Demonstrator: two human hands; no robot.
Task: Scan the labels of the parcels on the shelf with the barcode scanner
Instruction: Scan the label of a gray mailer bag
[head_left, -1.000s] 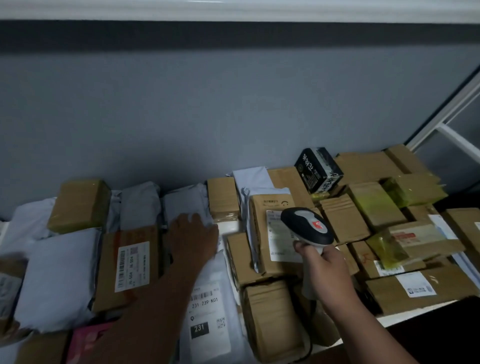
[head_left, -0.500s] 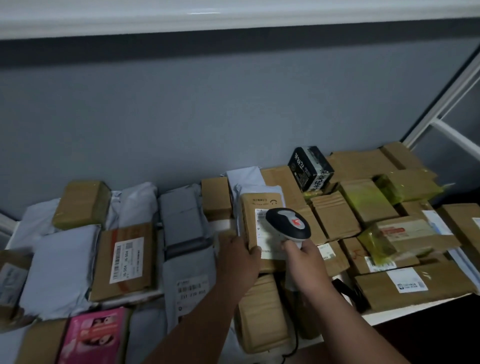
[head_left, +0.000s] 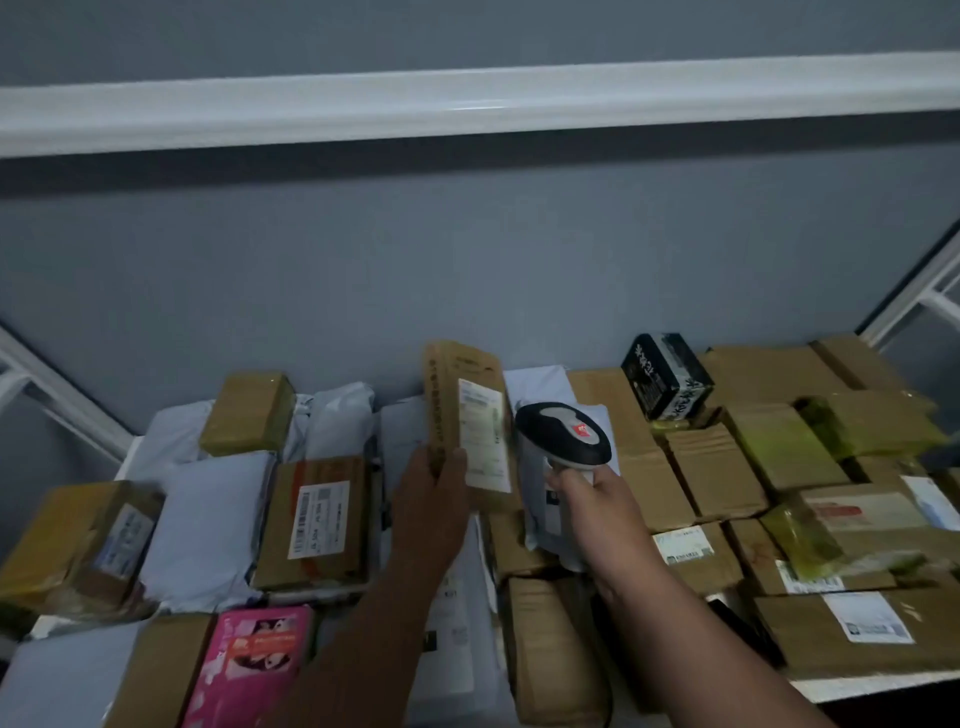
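My left hand (head_left: 434, 506) grips the lower edge of a flat brown cardboard parcel (head_left: 457, 395), tilted upright above the pile. Its white label (head_left: 485, 441) faces right, toward the scanner. My right hand (head_left: 597, 493) is closed around the handle of a grey and black barcode scanner (head_left: 563, 434) with a red mark on top. The scanner's head sits just right of the label, almost touching the parcel. Several other brown boxes and grey mailer bags cover the shelf (head_left: 878, 685) below.
A brown box with a barcode label (head_left: 317, 519) lies to the left, a pink packet (head_left: 249, 660) at the front left. A black box (head_left: 665, 376) stands at the back right. A white shelf beam (head_left: 467, 104) runs overhead, with white frame struts (head_left: 904, 306) at both sides.
My left hand has moved from a grey bag to the flat brown parcel and lifted it upright off the pile. My right hand has raised the scanner beside its label.
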